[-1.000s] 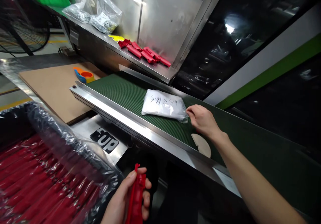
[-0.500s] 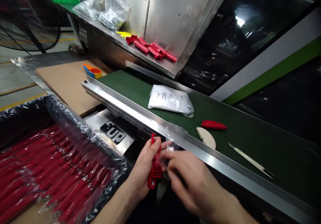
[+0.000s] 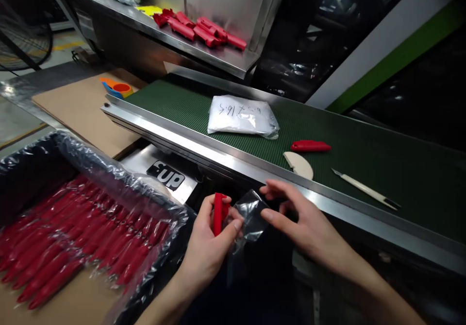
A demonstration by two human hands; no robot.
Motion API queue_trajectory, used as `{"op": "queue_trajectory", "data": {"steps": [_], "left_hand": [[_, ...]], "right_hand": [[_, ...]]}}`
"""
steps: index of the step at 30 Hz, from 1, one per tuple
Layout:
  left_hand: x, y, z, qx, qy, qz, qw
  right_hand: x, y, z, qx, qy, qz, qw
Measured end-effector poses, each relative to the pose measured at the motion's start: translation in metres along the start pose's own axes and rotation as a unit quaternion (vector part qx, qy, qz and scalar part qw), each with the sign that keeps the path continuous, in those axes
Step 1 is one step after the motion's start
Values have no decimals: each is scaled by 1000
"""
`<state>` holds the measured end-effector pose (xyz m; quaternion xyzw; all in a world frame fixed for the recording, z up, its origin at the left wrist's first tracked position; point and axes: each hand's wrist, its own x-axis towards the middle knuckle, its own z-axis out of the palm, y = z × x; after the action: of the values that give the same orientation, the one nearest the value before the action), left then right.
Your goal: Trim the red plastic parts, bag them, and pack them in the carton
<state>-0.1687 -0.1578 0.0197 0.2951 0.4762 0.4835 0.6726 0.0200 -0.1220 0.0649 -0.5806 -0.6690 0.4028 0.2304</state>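
My left hand [image 3: 206, 249] is closed round a red plastic piece [image 3: 217, 214] that stands nearly upright between its fingers. The thumb of the same hand pinches the edge of a small clear plastic bag [image 3: 251, 218] beside the piece. My right hand [image 3: 300, 213] is to the right of the bag, fingers apart, the thumb close to the bag's side. Whether that thumb touches the bag I cannot tell. Part of the red piece is hidden by my left fingers.
On the green conveyor belt [image 3: 171, 104] lie a white packet [image 3: 242, 117], a red piece [image 3: 310, 146], a cream half-disc [image 3: 299, 164] and a craft knife [image 3: 364, 188]. A lined box [image 3: 61, 143] at left holds bagged red pieces. More red parts [image 3: 204, 28] sit on the metal shelf.
My right hand has moved right, away from the red piece, and its fingers have spread. The red piece has turned in my left hand. The bag now hangs between the hands; the view has shifted.
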Motion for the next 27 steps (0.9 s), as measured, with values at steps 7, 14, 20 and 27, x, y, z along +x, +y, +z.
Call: {"op": "queue_trajectory", "data": {"steps": [7,14,20,27], "left_hand": [[-9,-9,-11,199,88,80,973],[-24,-7,1,231,32,40,972],[-19,-17,6,234,6,-4,972],[-18,-23,9,347,37,69,934]], "right_hand": [[-2,13,10,131,-45,112,984],[-29,22,37,137,-42,67,987],[-43,23,39,56,-15,-18,998],[-35,26,29,-34,50,-57,997]]}}
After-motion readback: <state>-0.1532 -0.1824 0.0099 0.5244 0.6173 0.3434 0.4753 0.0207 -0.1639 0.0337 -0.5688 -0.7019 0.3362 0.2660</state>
